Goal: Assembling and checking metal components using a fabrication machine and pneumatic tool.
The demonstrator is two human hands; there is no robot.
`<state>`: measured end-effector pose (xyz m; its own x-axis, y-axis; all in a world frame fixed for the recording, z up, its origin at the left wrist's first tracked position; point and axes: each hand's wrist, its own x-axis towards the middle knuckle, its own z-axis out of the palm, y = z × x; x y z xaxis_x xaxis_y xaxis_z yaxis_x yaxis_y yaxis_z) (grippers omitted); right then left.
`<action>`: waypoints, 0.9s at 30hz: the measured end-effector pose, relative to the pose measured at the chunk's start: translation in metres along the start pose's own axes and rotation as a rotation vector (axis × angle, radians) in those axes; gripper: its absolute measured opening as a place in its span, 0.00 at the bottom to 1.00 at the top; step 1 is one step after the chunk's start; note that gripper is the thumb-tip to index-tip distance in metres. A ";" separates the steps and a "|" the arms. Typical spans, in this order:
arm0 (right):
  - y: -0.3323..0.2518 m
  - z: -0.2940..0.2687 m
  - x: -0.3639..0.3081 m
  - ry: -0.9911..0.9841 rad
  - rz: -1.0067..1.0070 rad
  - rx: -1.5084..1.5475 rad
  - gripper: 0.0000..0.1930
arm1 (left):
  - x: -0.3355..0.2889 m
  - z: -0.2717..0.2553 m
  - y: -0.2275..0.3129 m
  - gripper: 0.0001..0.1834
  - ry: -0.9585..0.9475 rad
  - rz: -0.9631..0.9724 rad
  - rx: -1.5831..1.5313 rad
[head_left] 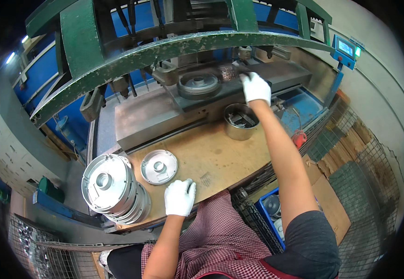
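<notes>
My left hand (pixel 179 196), in a white glove, rests flat on the brown worktop (pixel 211 156) near its front edge, holding nothing. Just beyond it lies a single round silver metal cover (pixel 159 166). A leaning stack of the same covers (pixel 113 188) stands to its left. My right hand (pixel 256 87), also gloved, reaches far forward onto the press bed and grips a small brush-like tool (pixel 230 72) beside the round die (pixel 198 84) that holds a metal part.
A green press frame (pixel 164 49) arches over the die. A metal can (pixel 240 122) with tools stands on the worktop under my right forearm. A control screen (pixel 344 47) sits at the right. Wire baskets and a blue bin of parts (pixel 272 209) are lower right.
</notes>
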<state>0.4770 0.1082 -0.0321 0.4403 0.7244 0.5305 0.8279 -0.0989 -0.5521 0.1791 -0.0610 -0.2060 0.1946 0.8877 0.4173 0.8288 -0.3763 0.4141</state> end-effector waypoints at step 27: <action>-0.159 0.059 -0.124 0.124 -0.285 0.535 0.17 | -0.002 -0.004 -0.011 0.11 -0.035 -0.003 -0.015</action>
<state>0.2701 0.0743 -0.0477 0.2909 0.5840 0.7578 0.6443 0.4659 -0.6064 0.1675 -0.0598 -0.2080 0.2109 0.8972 0.3879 0.8213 -0.3779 0.4274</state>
